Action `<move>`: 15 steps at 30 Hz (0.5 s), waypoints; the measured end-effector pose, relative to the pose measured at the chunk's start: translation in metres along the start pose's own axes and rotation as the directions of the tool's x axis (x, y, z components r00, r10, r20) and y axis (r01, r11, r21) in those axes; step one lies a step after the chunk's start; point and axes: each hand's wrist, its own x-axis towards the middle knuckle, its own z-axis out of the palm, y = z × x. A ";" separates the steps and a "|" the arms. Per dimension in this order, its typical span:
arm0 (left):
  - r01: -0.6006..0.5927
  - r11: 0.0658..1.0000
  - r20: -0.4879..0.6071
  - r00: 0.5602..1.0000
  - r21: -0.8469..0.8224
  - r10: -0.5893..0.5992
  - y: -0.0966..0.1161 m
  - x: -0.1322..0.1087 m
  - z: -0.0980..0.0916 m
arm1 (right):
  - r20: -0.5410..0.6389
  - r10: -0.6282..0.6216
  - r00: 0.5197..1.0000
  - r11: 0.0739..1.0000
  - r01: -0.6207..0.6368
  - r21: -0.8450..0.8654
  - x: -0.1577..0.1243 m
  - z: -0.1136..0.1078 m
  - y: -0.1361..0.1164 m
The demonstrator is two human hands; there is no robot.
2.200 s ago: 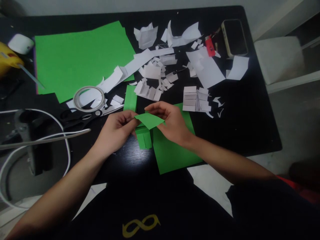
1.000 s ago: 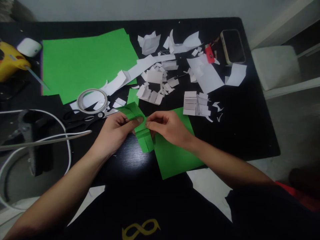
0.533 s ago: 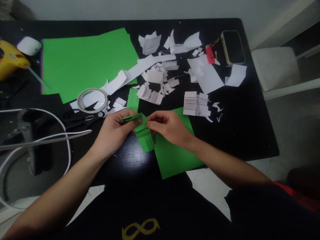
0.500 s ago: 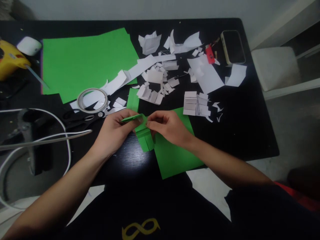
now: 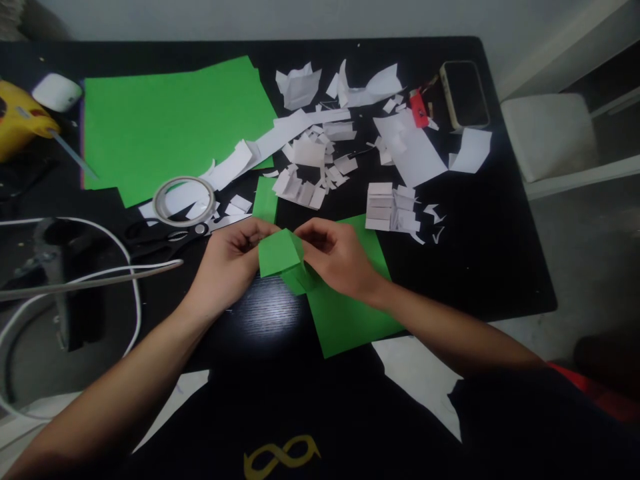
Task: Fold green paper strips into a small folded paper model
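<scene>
Between my hands is a folded piece of green paper (image 5: 281,252), its upper panel facing me and a lower part hanging beneath. My left hand (image 5: 227,263) grips its left side, the fingertips partly hidden behind the panel. On the right edge my right hand (image 5: 340,257) is closed, thumb against the paper and fingers curled behind. Under the right hand lies a flat green sheet (image 5: 345,323) on the black table. A small green strip (image 5: 265,200) rests just beyond my left fingers. Scissors (image 5: 170,239) lie left of that hand, partly under white scraps.
A roll of tape (image 5: 157,200) sits near the scissors. Large green sheets (image 5: 170,127) lie behind it. Several white paper scraps (image 5: 300,187) cover the middle back. A yellow glue gun (image 5: 25,120), white cables (image 5: 137,300), a red lighter (image 5: 419,109) and a phone (image 5: 466,95) are around.
The folded green paper has turned in my hands: its upper flap, seen almost edge-on before, now faces up as a broad panel over the lower part. Both hands stay nearly in place.
</scene>
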 end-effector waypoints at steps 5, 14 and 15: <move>0.049 0.999 0.089 0.995 -0.006 -0.049 -0.001 0.001 -0.001 | 0.005 0.070 0.998 0.991 -0.070 0.112 0.004 -0.002 0.001; 0.094 0.991 0.135 0.988 -0.100 -0.080 -0.008 0.003 -0.001 | 0.021 0.175 0.984 0.973 -0.176 0.152 0.004 -0.001 -0.003; 0.097 0.990 0.135 0.987 -0.104 -0.082 -0.009 0.003 -0.001 | 0.019 0.171 0.985 0.974 -0.172 0.149 0.004 -0.001 -0.003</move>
